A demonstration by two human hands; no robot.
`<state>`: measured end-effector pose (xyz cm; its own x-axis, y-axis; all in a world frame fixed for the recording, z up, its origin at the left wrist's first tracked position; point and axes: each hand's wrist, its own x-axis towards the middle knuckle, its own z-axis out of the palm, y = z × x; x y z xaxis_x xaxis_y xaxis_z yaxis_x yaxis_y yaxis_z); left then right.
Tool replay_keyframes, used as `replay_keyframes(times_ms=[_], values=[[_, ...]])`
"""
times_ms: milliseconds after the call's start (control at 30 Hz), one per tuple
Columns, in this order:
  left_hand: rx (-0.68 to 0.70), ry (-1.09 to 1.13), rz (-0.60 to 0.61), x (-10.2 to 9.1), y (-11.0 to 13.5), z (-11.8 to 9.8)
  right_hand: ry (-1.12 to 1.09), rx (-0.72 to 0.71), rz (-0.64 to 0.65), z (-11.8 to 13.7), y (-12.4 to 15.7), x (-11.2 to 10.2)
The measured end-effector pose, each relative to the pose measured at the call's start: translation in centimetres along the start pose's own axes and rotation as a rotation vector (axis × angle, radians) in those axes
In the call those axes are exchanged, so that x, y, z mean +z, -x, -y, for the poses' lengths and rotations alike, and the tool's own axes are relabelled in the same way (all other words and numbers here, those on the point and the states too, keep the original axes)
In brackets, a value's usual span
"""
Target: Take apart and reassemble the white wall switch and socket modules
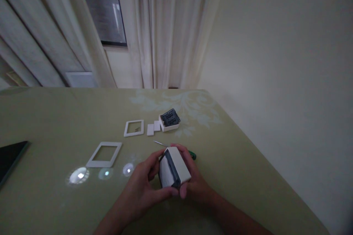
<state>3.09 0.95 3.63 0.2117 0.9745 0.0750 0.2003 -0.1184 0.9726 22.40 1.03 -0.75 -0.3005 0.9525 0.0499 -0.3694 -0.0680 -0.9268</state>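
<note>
A wall switch on a white back box (179,163) is held tilted above the table between both hands, its white face turned to the left and a dark grey frame between face and box. My left hand (142,180) grips the face side, thumb at the near edge. Around the box side closes my right hand (194,176), thumb at the near corner. Behind the hands lies a screwdriver with a green handle (192,155) and thin metal shaft; its middle is hidden. Farther back, another white box (170,127) carries a dark grey switch module (171,117), set at an angle.
Two white frames lie left of the hands, a nearer one (118,155) and a farther one (142,127) with small screws (137,129) inside its opening. Two white rectangular pieces (150,129) lie beside the far box. A dark flat object (12,158) lies at the left edge.
</note>
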Motion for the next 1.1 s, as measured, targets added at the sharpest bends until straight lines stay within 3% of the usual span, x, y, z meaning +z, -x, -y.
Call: replay_keyframes(times_ms=[100, 200, 267, 367, 467, 667, 767, 867, 967, 1100], values=[[0.068, -0.103, -0.007, -0.9, 0.2, -0.1, 0.112, 0.019, 0.114, 1.1, -0.1, -0.6], [0.104, -0.166, 0.012, -1.8, 0.3, 0.0, 0.276, -0.063, 0.176, 2.5, -0.4, -2.0], [0.111, -0.227, 0.010, -2.4, 0.4, 0.4, 0.425, -0.166, 0.116, 3.3, -0.8, -3.3], [0.109, -0.347, -0.012, -2.5, 0.7, 1.1, 0.753, -0.253, -0.110, 3.6, -1.6, -5.0], [0.102, -0.405, 0.040, -1.8, 1.2, 1.5, 0.962, -0.223, -0.198, 2.8, -2.3, -5.7], [0.082, -0.425, 0.307, 0.4, 2.0, 0.4, 1.123, -0.175, -0.088, 1.3, -2.5, -5.5], [0.162, -0.618, 0.379, 1.4, 2.3, 0.8, 1.197, -0.156, -0.043, 1.4, -2.4, -5.4], [0.363, -0.867, 0.345, 2.6, 2.8, 2.6, 1.247, -0.158, -0.028, 1.4, -2.4, -5.3], [0.546, -0.927, 0.262, 3.9, 3.4, 4.3, 1.286, -0.173, -0.012, 1.4, -2.4, -5.2], [0.453, -0.962, 0.312, 4.5, 3.5, 4.6, 1.315, -0.179, 0.001, 1.4, -2.5, -5.1]])
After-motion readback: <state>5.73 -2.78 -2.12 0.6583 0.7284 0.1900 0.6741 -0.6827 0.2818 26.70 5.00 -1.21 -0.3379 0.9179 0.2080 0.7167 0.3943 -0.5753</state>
